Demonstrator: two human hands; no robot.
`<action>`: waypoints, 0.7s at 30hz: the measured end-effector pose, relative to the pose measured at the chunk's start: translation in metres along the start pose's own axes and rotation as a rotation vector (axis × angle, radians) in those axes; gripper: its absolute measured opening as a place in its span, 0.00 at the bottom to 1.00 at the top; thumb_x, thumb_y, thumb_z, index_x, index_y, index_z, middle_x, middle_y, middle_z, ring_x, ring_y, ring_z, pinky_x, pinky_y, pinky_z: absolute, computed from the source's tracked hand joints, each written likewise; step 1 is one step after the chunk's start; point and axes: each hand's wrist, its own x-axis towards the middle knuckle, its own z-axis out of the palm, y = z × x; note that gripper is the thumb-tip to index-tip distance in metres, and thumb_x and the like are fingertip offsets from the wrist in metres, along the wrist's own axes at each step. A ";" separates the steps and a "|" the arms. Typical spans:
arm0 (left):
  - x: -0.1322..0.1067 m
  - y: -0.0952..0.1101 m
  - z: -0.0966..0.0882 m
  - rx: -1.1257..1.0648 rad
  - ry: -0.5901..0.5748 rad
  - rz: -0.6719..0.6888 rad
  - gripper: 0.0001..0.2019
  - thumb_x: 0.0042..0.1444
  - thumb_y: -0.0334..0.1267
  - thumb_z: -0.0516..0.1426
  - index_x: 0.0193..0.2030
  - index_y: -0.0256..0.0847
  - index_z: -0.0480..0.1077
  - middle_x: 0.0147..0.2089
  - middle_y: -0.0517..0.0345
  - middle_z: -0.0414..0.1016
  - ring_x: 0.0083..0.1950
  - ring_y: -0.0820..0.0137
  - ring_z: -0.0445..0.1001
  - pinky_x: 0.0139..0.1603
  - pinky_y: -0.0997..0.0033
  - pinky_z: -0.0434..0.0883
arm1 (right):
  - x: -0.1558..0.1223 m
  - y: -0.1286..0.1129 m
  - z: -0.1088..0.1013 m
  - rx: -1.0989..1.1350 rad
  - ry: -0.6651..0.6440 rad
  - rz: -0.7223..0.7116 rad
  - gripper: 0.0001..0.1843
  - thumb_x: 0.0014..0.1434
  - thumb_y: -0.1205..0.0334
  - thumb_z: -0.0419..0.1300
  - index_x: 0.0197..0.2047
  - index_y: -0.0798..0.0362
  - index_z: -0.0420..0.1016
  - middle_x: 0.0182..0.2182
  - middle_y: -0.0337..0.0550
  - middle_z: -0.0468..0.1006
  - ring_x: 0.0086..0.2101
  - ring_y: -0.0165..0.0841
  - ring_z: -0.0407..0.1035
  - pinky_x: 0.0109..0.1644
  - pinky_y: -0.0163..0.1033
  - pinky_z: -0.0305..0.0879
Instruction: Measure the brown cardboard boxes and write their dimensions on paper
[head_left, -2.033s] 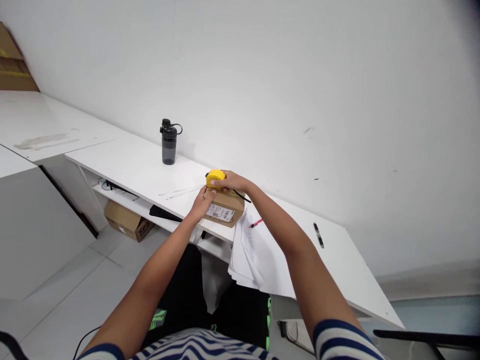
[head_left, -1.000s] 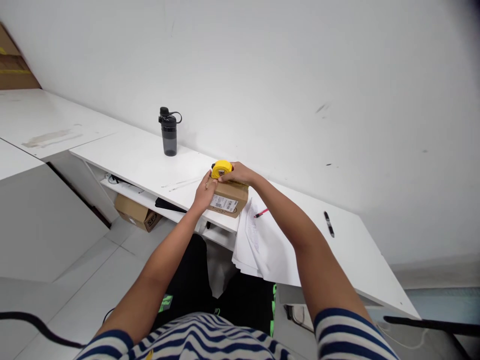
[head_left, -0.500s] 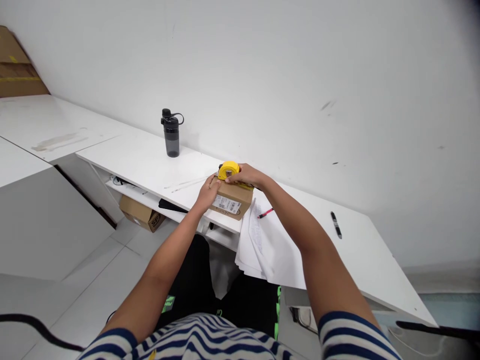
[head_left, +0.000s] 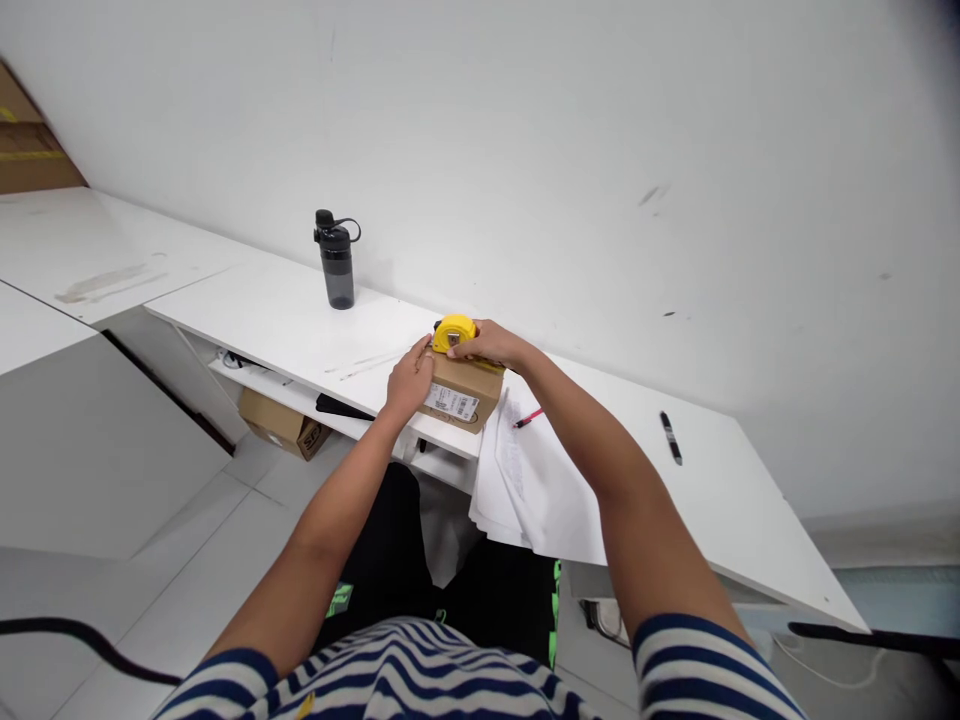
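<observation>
A small brown cardboard box [head_left: 480, 385] with a white printed label on its front side sits near the front edge of the white desk. On its top, toward the back, rests a yellow tape measure [head_left: 455, 330]; a strip of yellow blade shows along the top to the right. My right hand [head_left: 496, 343] grips the tape measure's case from the right. At the box's left end, my left hand [head_left: 410, 382] is closed on the box, its fingertips near the left side of the tape measure. Part of the box's left end is hidden behind that hand.
A dark shaker bottle [head_left: 337, 262] stands on the desk [head_left: 262, 290] at the left. Paper sheets [head_left: 555, 490] with a red pen [head_left: 528, 418] lie right of the box, overhanging the front edge. Farther right is a black pen [head_left: 671, 438]. Another carton [head_left: 277, 420] is below the desk.
My left hand has shifted slightly up and back around the box's left end, its fingers now closer together. The right hand keeps its grip on the tape measure. The view has tilted slightly.
</observation>
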 end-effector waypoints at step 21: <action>0.020 -0.023 0.016 -0.190 0.080 0.031 0.21 0.64 0.42 0.53 0.62 0.48 0.74 0.65 0.56 0.75 0.66 0.58 0.70 0.72 0.55 0.63 | -0.101 0.078 -0.060 0.051 0.157 0.051 0.33 0.44 0.53 0.72 0.54 0.51 0.78 0.39 0.41 0.78 0.35 0.32 0.65 0.37 0.38 0.59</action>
